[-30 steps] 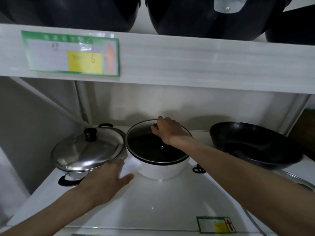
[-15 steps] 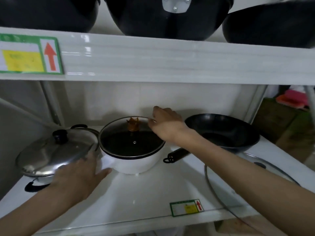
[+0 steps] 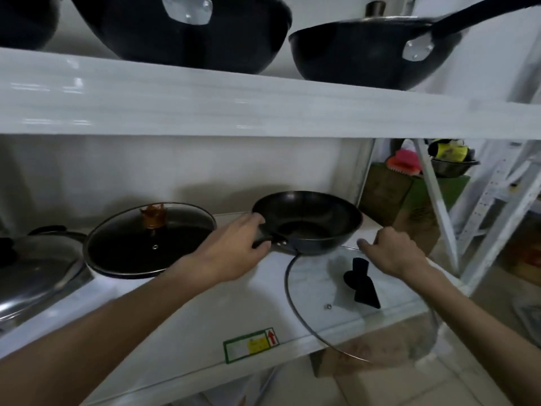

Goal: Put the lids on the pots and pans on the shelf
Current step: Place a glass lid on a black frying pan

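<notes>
Pan (image 3: 310, 222) handle hidden by left hand (image 3: 231, 253) | lid (image 3: 360, 300) rim overhangs shelf (image 3: 181, 323)

- Small green-bordered paper label (image 3: 251, 344) with yellow patch and red up-arrow, stuck on the white shelf's front edge.
- Dark green cardboard boxes (image 3: 393, 197), stacked right of the shelf.
- Pink ridged item (image 3: 404, 163) atop the boxes.
- Round grey metal bowl (image 3: 452, 167) holding a yellow packet (image 3: 450, 150), on the neighbouring white metal rack (image 3: 497, 183).

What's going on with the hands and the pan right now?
Left hand grips pan handle. Right hand at glass lid edge. Pan uncovered. Nothing in the way.
</notes>
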The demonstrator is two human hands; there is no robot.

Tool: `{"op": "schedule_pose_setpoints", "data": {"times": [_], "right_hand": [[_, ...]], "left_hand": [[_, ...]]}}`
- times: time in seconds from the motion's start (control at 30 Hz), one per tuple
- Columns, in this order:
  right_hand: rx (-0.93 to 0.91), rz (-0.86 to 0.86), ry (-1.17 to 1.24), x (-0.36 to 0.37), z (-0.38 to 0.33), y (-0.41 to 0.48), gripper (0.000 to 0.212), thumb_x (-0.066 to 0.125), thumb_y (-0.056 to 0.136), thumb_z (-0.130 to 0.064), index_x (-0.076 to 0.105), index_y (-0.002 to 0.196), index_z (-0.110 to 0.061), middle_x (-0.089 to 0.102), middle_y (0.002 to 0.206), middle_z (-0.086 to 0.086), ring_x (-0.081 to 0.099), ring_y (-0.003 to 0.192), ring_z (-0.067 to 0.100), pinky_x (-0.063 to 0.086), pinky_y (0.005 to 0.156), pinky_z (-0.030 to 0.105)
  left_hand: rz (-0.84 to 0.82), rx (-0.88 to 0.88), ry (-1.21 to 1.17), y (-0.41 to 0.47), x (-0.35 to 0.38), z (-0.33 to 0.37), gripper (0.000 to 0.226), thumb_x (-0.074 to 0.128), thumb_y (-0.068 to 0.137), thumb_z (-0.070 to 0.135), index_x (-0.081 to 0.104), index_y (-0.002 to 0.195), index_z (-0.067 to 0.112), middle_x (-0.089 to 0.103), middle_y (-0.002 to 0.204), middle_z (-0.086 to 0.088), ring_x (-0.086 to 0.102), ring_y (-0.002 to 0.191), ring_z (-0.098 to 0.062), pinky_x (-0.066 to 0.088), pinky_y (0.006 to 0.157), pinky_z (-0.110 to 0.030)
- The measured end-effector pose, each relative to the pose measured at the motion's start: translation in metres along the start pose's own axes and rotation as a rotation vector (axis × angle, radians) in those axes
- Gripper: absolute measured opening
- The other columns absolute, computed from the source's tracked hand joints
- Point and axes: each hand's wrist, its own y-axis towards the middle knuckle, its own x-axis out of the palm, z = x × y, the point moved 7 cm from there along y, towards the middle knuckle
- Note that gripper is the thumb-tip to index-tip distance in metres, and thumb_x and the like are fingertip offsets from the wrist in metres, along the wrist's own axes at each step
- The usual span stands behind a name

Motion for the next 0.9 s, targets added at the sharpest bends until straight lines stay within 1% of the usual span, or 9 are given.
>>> {"op": "schedule_pose_setpoints", "data": {"times": [0.1,0.2,0.37,0.47,0.53,0.6,0.67,0.73,0.9], "right_hand": [[0.166,-0.27,0.093,0.033,0.013,-0.006,0.044,0.051,0.093,-0.053,0.046,0.094,-0.009,0.06,0.09,0.012,0.061,0.068,0.028,0.05,0.057,0.03],[0.324,-0.403,0.36,0.061,0.012,-0.014,0.039,0.061,0.092,-0.041,0.05,0.106,-0.006,0.056,0.104,0.016,0.059,0.077,0.03,0.05,0.055,0.034],[0.297,-0.246,0.528,0.08,0.019,-0.005,0.016,0.062,0.08,-0.005,0.047,0.074,-0.005,0.05,0.088,0.016,0.049,0.068,0.025,0.042,0.055,0.029],[0.303,-0.157,0.566,0.074,0.027,-0.013,0.012,0.065,0.078,-0.002,0.054,0.079,0.001,0.057,0.085,0.016,0.057,0.079,0.032,0.049,0.066,0.037],[0.283,-0.122,0.547,0.062,0.033,-0.023,0.019,0.066,0.078,0.0,0.049,0.069,-0.001,0.052,0.07,0.014,0.055,0.065,0.028,0.046,0.056,0.034],[0.297,-0.13,0.534,0.05,0.045,-0.035,0.021,0.067,0.08,0.002,0.052,0.065,0.0,0.047,0.056,0.012,0.048,0.042,0.022,0.039,0.039,0.023],[0.342,-0.176,0.553,0.035,0.059,-0.049,0.02,0.07,0.08,0.003,0.059,0.068,0.014,0.045,0.052,0.013,0.037,0.027,0.018,0.031,0.032,0.018],[0.373,-0.201,0.568,0.016,0.07,-0.06,0.025,0.073,0.081,0.001,0.061,0.073,0.022,0.046,0.052,0.014,0.034,0.03,0.016,0.03,0.035,0.018],[0.376,-0.193,0.55,-0.044,0.075,-0.08,0.017,0.067,0.087,0.003,0.064,0.075,0.015,0.044,0.043,0.01,0.037,0.034,0.018,0.034,0.036,0.021]], "left_hand": [[-0.126,-0.088,0.114,0.029,0.026,0.002,0.055,0.045,0.09,0.048,0.04,0.135,0.017,0.052,0.133,-0.009,0.054,0.118,-0.028,0.047,0.089,-0.037],[-0.215,-0.2,0.176,0.039,0.043,-0.006,0.052,0.042,0.091,0.051,0.045,0.129,0.015,0.055,0.127,-0.011,0.056,0.112,-0.03,0.044,0.081,-0.036],[-0.264,-0.31,0.161,0.035,0.053,-0.021,0.042,0.037,0.096,0.044,0.051,0.117,0.011,0.058,0.112,-0.012,0.059,0.099,-0.031,0.039,0.07,-0.031],[-0.293,-0.369,0.123,0.026,0.06,-0.034,0.041,0.033,0.097,0.047,0.054,0.105,0.012,0.055,0.084,-0.003,0.057,0.074,-0.022,0.039,0.059,-0.03],[-0.306,-0.404,0.074,0.021,0.066,-0.041,0.036,0.034,0.096,0.05,0.048,0.096,0.017,0.051,0.075,0.0,0.054,0.063,-0.017,0.04,0.054,-0.029],[-0.3,-0.394,0.055,0.021,0.066,-0.042,0.036,0.034,0.095,0.052,0.046,0.095,0.018,0.051,0.076,0.0,0.055,0.066,-0.019,0.042,0.058,-0.03],[-0.286,-0.363,0.09,0.024,0.064,-0.042,0.042,0.034,0.094,0.052,0.053,0.102,0.015,0.054,0.083,-0.003,0.056,0.075,-0.023,0.042,0.063,-0.031],[-0.297,-0.361,0.063,0.026,0.065,-0.043,0.041,0.035,0.093,0.052,0.054,0.1,0.015,0.055,0.084,-0.004,0.057,0.072,-0.024,0.043,0.061,-0.03],[-0.408,-0.461,-0.317,0.027,0.082,-0.06,0.041,0.048,0.089,0.051,0.056,0.091,0.011,0.063,0.075,-0.008,0.056,0.052,-0.02,0.045,0.05,-0.027]]}}
